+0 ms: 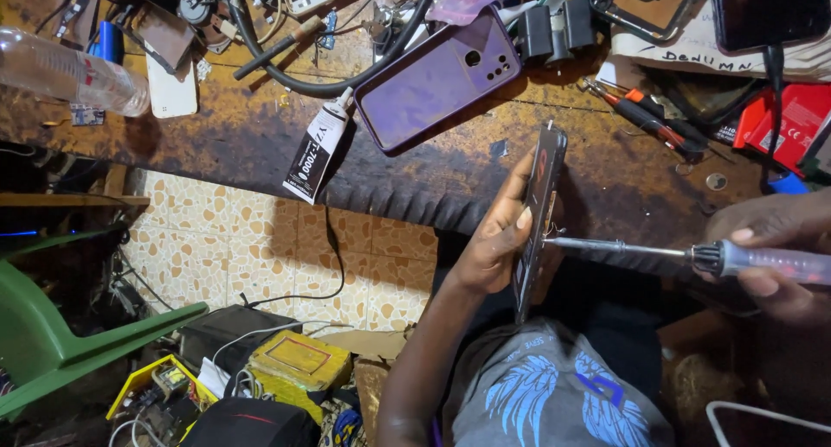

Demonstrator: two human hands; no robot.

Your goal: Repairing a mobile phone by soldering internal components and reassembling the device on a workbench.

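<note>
Left hand point(495, 239) grasps a thin, dark, opened phone body point(535, 222) by its edges – likely light, fragile (stiff) – while, at three o'clock, right hand point(775, 252) clenches a translucent-handled screwdriver point(692, 255).

The right hand point(775, 252) runs off the picture's right edge, as does the translucent purple handle of the screwdriver point(692, 255) it grips. The dark, thin phone point(535, 218) shows only edge-on, its faces unreadable. At far left a clear plastic bottle point(74, 70) is cut off; a green plastic chair point(43, 334) likewise.
</note>
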